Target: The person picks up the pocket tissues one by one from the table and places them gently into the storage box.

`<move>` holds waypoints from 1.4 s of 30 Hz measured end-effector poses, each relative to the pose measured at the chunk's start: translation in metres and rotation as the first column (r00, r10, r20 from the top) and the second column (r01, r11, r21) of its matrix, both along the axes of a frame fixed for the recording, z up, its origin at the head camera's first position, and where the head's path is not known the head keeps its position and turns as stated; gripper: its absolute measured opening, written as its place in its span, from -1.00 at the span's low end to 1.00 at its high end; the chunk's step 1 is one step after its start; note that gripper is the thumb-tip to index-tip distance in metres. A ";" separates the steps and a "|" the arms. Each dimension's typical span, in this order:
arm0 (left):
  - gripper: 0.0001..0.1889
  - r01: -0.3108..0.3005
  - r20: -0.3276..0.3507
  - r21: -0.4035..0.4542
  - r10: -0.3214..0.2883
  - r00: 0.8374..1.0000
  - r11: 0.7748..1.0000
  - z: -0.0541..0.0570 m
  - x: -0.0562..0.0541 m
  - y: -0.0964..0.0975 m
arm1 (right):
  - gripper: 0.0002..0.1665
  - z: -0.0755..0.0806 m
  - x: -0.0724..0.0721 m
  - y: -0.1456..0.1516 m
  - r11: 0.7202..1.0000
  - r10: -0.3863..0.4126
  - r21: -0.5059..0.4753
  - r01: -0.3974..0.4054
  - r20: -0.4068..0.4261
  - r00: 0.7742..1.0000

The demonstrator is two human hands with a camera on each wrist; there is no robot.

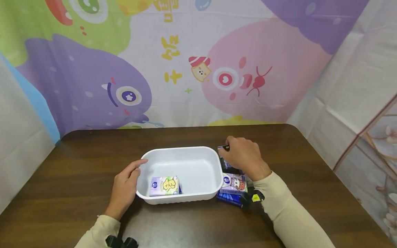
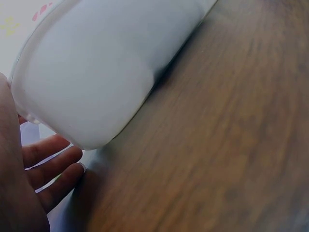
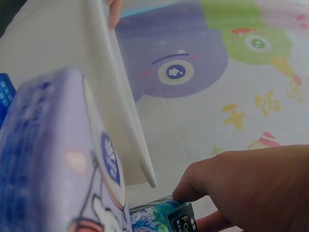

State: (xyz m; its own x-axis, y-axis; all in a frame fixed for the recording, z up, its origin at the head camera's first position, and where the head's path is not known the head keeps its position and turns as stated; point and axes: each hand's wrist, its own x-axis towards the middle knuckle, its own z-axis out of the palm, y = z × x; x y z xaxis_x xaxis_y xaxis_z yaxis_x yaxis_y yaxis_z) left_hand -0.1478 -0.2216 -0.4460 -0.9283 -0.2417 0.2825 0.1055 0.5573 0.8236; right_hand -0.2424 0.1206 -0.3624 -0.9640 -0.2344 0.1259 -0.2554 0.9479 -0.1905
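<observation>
A white plastic tub (image 1: 192, 172) sits on the table with a lilac tissue pack (image 1: 164, 186) bearing a yellow cartoon inside; a blue edge shows beneath it. My left hand (image 1: 125, 186) is at the tub's left rim, the index finger over the edge. In the left wrist view, the other fingers (image 2: 53, 166) lie loosely spread by the outer wall. Beyond the tub's right end, my right hand (image 1: 245, 155) pinches a dark tissue pack (image 3: 164, 217) with a blue-green pattern between thumb and fingers. The hand hides much of that pack in the head view.
Right of the tub lie a lilac cartoon tissue pack (image 1: 234, 182), a blue pack (image 1: 229, 198) under it and a dark pack (image 1: 227, 167) behind. A printed cartoon cloth (image 1: 186, 103) hangs behind the brown table (image 1: 93, 155).
</observation>
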 end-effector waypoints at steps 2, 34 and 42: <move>-0.64 0.002 0.000 -0.003 -0.002 1.000 1.000 0.000 0.000 0.000 | -0.47 0.001 0.001 0.000 1.000 0.003 0.000 -0.003 -0.019 1.000; -0.65 0.020 -0.004 -0.001 -0.020 1.000 1.000 -0.001 0.001 -0.003 | -0.49 0.022 0.025 -0.010 0.999 0.004 -0.031 -0.010 -0.180 0.984; -0.64 0.025 0.005 0.005 -0.025 1.000 1.000 0.001 0.000 -0.003 | -0.50 0.026 0.026 -0.010 0.999 0.012 -0.039 -0.022 -0.226 0.974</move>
